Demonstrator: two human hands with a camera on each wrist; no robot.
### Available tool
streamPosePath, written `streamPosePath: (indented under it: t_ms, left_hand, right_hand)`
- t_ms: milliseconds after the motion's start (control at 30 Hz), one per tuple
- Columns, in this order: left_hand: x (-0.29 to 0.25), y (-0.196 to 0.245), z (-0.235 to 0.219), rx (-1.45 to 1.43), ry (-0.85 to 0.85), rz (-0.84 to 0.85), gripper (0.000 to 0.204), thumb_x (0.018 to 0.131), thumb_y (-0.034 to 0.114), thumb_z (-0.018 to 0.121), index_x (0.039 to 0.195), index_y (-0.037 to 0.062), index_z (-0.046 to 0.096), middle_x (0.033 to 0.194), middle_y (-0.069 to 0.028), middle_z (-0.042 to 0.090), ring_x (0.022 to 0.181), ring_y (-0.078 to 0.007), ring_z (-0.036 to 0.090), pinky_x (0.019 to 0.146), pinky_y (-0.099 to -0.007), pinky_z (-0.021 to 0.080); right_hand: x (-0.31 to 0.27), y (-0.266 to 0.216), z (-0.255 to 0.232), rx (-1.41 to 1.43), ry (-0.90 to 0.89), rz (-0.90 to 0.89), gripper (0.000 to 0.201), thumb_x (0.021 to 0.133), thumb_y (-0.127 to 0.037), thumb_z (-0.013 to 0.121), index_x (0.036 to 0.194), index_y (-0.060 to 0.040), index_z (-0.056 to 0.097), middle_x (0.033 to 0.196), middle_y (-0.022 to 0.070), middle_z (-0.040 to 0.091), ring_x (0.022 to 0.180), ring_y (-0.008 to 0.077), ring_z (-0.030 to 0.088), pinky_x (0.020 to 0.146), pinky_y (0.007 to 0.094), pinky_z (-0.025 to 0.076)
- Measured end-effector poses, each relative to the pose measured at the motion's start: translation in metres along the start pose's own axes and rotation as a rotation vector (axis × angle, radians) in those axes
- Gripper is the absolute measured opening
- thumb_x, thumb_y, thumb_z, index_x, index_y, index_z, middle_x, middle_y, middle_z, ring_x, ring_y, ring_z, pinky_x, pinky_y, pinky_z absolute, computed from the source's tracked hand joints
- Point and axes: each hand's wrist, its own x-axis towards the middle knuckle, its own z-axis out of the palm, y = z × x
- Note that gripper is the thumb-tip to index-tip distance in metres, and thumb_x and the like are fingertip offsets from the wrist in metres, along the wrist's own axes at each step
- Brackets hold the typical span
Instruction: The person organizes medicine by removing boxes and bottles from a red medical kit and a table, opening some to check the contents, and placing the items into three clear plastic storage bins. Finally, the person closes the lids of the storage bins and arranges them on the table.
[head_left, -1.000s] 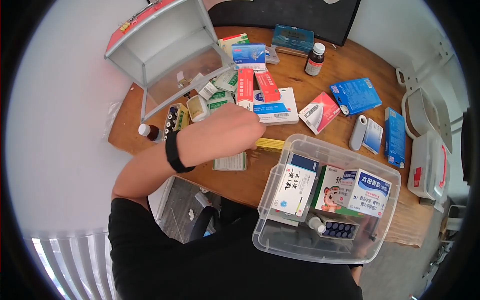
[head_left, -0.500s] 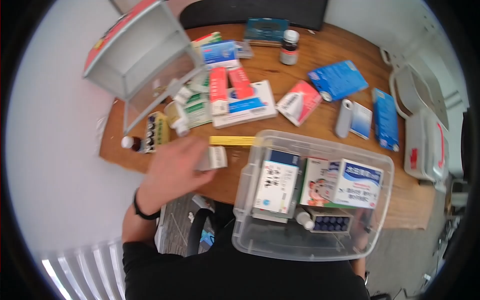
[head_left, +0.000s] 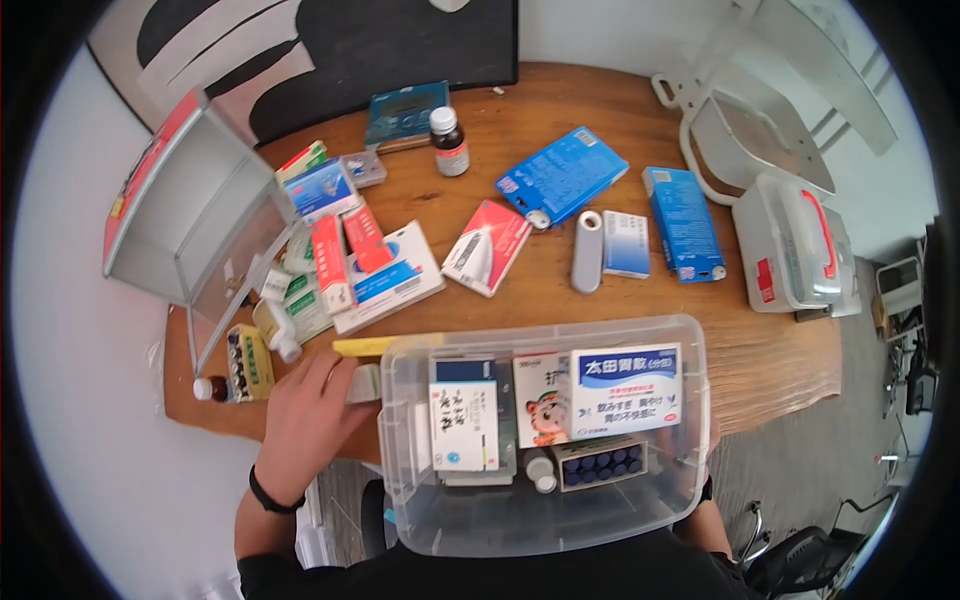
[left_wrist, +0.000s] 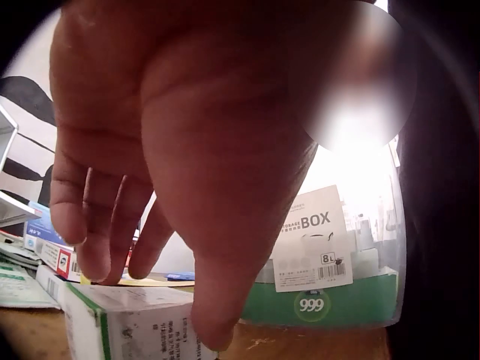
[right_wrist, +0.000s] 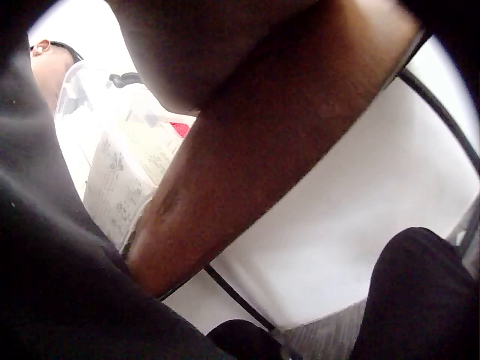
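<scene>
A person leans over a round wooden surface (head_left: 600, 330) strewn with medicine packs, the left hand (head_left: 305, 415) reaching forward from a bent arm with a black band at the wrist. The hand lies palm down over a small white-and-green box (head_left: 364, 383), fingers curled over its near end and thumb along its side. That box sits at the surface's front edge, just beside the left wall of a clear plastic bin (head_left: 545, 500). From the left wrist, the fingers (left_wrist: 101, 225) hang down onto the top of the box (left_wrist: 131, 322), with the bin's labelled wall (left_wrist: 322, 255) close behind.

The bin rests at the near edge of the surface, against the person's dark shirt. Inside stand a white carton (head_left: 462, 412), a tiger-printed carton (head_left: 540, 410), a blue-and-white carton (head_left: 625, 388) and a tray of dark vials (head_left: 600, 462).

The right hand (head_left: 708, 490) is all but hidden behind the bin's far right corner; only a sliver of wrist shows there. Whether it grips the bin or merely steadies it cannot be told. The right wrist view shows little beyond a forearm close to the lens and a blurred clear container.

Just behind the small box lies a yellow pack (head_left: 365, 346). Farther back are red and blue cartons, a brown bottle (head_left: 448, 142), a grey tube (head_left: 587, 250) and an open metal case (head_left: 185, 215) at the left. A white case (head_left: 795, 245) stands at the right.
</scene>
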Motion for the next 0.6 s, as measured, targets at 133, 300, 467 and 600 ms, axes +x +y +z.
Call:
streamPosePath:
  t_ms: [133, 300, 467, 600]
  left_hand:
    - [-0.029, 0.007, 0.009, -0.045, 0.160, 0.024, 0.050, 0.073, 0.017, 0.093, 0.117, 0.0047, 0.072, 0.111, -0.0106, 0.070, 0.098, -0.0327, 0.070, 0.079, -0.0411, 0.057]
    - [-0.079, 0.023, 0.080, -0.533, 0.195, -0.011, 0.058, 0.076, 0.030, 0.095, 0.126, 0.0085, 0.076, 0.123, -0.0183, 0.073, 0.112, -0.0386, 0.071, 0.093, -0.0482, 0.058]
    - [-0.077, 0.021, 0.107, -0.851, -0.157, 0.020, 0.072, 0.077, 0.046, 0.095, 0.136, 0.0091, 0.075, 0.139, -0.0193, 0.072, 0.128, -0.0435, 0.068, 0.110, -0.0508, 0.055]
    - [-0.048, 0.026, 0.119, -0.846, -0.143, 0.098, 0.073, 0.077, 0.046, 0.096, 0.136, 0.0094, 0.075, 0.139, -0.0189, 0.072, 0.128, -0.0430, 0.068, 0.110, -0.0508, 0.054]
  right_hand:
    - [0.019, -0.003, -0.032, -0.047, -0.032, 0.063, 0.023, 0.092, -0.012, 0.082, 0.110, 0.0005, 0.078, 0.087, 0.0166, 0.071, 0.072, 0.0263, 0.070, 0.064, 0.0387, 0.054]
    - [0.075, -0.015, -0.068, -0.001, -0.096, 0.293, 0.010, 0.092, -0.004, 0.083, 0.099, -0.0019, 0.076, 0.080, 0.0097, 0.071, 0.070, 0.0210, 0.069, 0.064, 0.0326, 0.053]
    - [0.153, -0.028, -0.069, -0.064, -0.116, 0.101, 0.027, 0.093, -0.006, 0.083, 0.118, -0.0020, 0.074, 0.097, 0.0117, 0.073, 0.085, 0.0287, 0.072, 0.072, 0.0368, 0.056]
    - [0.197, 0.011, -0.050, -0.396, -0.064, -0.053, 0.055, 0.095, -0.024, 0.084, 0.136, 0.0051, 0.062, 0.117, 0.0223, 0.069, 0.109, 0.0398, 0.071, 0.086, 0.0509, 0.058]
